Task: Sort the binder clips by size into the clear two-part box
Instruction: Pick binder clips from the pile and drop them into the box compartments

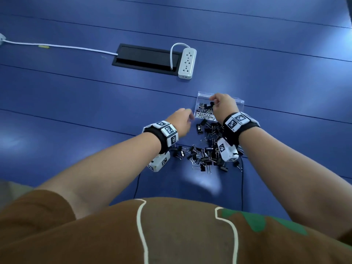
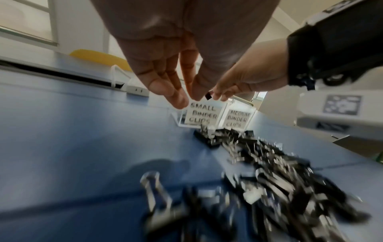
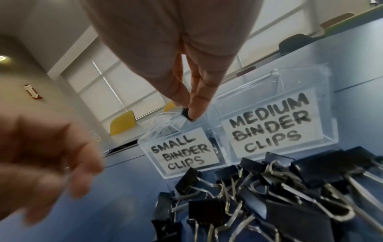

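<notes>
The clear two-part box (image 1: 231, 99) stands on the blue table, its fronts labelled "SMALL BINDER CLIPS" (image 3: 182, 153) and "MEDIUM BINDER CLIPS" (image 3: 269, 126). My right hand (image 1: 213, 102) hovers over the small compartment and pinches a small black clip (image 3: 185, 113) between thumb and fingertips. Several small clips (image 1: 204, 108) lie inside that compartment. My left hand (image 1: 189, 116) hangs just left of the box, its fingers (image 2: 157, 81) relaxed and pointing down, holding nothing. A loose pile of black binder clips (image 1: 205, 151) lies in front of the box, between my wrists. My right hand hides the medium compartment in the head view.
A white power strip (image 1: 187, 61) lies beside a black cable hatch (image 1: 144, 58) farther back, with a white cable (image 1: 57, 47) running left. Two thin black wrist cables (image 1: 242, 183) trail toward my body. Yellow chairs (image 3: 122, 122) stand beyond the table.
</notes>
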Available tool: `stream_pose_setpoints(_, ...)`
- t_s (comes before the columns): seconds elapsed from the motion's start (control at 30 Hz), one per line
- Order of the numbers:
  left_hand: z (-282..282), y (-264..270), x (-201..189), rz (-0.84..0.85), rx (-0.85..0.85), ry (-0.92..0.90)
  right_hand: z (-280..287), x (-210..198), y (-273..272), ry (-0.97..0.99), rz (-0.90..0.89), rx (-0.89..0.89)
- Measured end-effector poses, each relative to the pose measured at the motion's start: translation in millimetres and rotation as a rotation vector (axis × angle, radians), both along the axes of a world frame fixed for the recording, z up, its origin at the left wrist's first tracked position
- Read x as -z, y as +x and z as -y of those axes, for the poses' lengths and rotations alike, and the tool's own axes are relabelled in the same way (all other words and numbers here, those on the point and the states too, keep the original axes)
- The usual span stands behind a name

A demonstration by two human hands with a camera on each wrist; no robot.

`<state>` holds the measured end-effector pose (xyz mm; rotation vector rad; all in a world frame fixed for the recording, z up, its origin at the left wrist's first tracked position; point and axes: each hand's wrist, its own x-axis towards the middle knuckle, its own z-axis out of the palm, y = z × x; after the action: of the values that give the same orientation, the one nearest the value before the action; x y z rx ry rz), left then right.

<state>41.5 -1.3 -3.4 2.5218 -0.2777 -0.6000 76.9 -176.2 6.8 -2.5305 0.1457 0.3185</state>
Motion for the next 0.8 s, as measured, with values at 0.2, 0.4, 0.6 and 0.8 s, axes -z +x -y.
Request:
stream_pose_setpoints(0.2,-44,-60,27,-0.099,0.027,0.065,-17,8,-26,0.022,0.071,-0.096)
stream_pose_setpoints(0.4,-46,-78,41,-0.059,0.04,0.045,-36,37,-83,-0.055,-0.144,-0.431)
stream_pose_setpoints(0.6,-44,-69,46,0.023,-0.043,0.029,-43,50,-98,-0.104,-0.164,-0.461)
stream_pose_setpoints(0.8,-31,-74,40,0.072,0.12,0.094,-32,42,-90,0.072,-0.117,-0.163)
